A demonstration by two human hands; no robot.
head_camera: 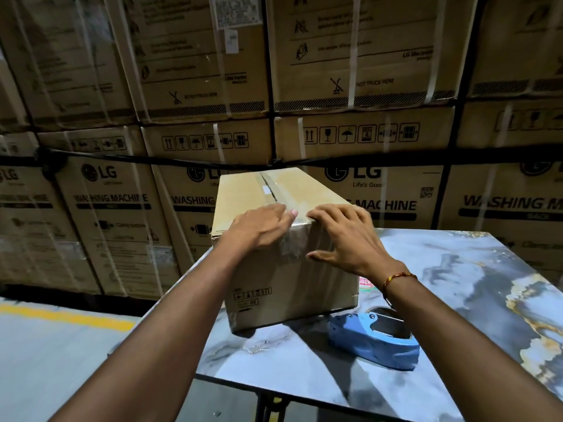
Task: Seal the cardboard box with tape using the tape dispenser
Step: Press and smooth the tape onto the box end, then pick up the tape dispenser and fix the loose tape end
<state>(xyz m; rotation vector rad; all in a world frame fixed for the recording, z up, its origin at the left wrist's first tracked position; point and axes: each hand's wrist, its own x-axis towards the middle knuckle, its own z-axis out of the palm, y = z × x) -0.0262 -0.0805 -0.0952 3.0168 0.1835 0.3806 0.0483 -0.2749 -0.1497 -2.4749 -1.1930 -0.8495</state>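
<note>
A brown cardboard box (268,284) stands on the marbled table (457,269), its flaps closed. Clear tape (294,239) runs along the top seam and down over the near face. My left hand (262,226) lies flat on the box's near top edge, left of the tape, with its fingertips at the tape. My right hand (347,236) presses on the top edge right of the tape, fingers spread, thumb on the front face. The blue tape dispenser (374,339) lies on the table in front of the box, under my right forearm. Neither hand holds it.
Stacked washing-machine cartons (365,86) form a wall close behind the table. The table's left edge runs beside my left arm, with grey floor and a yellow line (67,315) beyond it. A red-and-white sticker (367,284) shows beside the box.
</note>
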